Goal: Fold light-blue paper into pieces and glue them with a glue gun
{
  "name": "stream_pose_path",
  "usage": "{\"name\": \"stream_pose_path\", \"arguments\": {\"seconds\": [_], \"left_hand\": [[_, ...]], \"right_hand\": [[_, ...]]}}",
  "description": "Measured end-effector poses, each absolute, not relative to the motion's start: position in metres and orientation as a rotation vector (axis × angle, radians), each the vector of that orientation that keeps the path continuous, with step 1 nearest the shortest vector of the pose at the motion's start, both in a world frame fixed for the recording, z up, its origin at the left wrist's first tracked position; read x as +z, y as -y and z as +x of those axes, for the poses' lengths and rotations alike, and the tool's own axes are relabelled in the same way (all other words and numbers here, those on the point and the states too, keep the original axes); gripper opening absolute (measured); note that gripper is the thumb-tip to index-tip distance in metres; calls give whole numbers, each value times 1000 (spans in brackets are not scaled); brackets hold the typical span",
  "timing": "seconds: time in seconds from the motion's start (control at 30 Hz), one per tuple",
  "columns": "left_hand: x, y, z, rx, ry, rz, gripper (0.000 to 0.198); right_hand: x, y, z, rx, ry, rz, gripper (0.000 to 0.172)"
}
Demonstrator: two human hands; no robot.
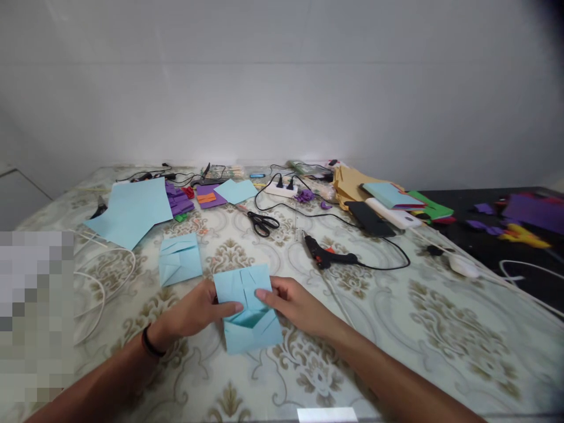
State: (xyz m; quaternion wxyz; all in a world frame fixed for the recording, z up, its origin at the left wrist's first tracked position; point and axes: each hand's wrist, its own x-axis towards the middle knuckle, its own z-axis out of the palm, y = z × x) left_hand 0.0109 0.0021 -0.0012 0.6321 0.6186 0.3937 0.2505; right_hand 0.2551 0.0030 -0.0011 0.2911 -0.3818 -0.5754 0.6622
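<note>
Between my hands is a folded light-blue paper (253, 338), with creases down its upper part and a gaping fold across the middle. My left hand (200, 308) grips its left edge, thumb lying on top of the sheet. At the upper right edge my right hand (293, 302) pinches it, thumb on top and fingers partly hidden underneath. Another folded light-blue paper (180, 258) lies flat on the patterned tablecloth (343, 376), just beyond my left hand. A black hot glue gun (326, 254) rests on its side beyond my right hand.
Black-handled scissors (263, 223) lie ahead, near a white power strip (282, 188) with trailing cables. Light-blue sheets (134, 208) and purple paper pieces (177, 200) are at the back left. A black phone (369, 218) and stacked coloured paper (392, 195) lie to the right.
</note>
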Motion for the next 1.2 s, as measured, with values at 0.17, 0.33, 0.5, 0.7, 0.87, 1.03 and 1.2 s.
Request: {"name": "stream_pose_path", "arguments": {"seconds": [0.17, 0.33, 0.5, 0.7, 0.87, 1.03, 1.2], "left_hand": [[4, -5, 6, 729, -1013, 1382, 33], [7, -3, 5, 729, -1013, 1418, 31], [0, -3, 6, 670, -932, 1428, 45], [-5, -4, 7, 713, -1010, 1419, 44], [3, 0, 11, 752, -1024, 1402, 36], [5, 2, 11, 778, -1072, 1320, 36], [2, 4, 9, 793, -1037, 1302, 33]], "right_hand": [[0, -3, 257, 1840, 1506, -990, 52], [-5, -4, 253, 1861, 1429, -1003, 50], [-6, -3, 252, 1791, 1423, -1025, 46], [-6, -2, 251, 1804, 1473, -1022, 54], [-12, 1, 247, 1698, 1519, -1063, 59], [-8, 3, 248, 1306, 1685, -1063, 89], [-3, 3, 251, 1164, 1927, -969, 48]]}}
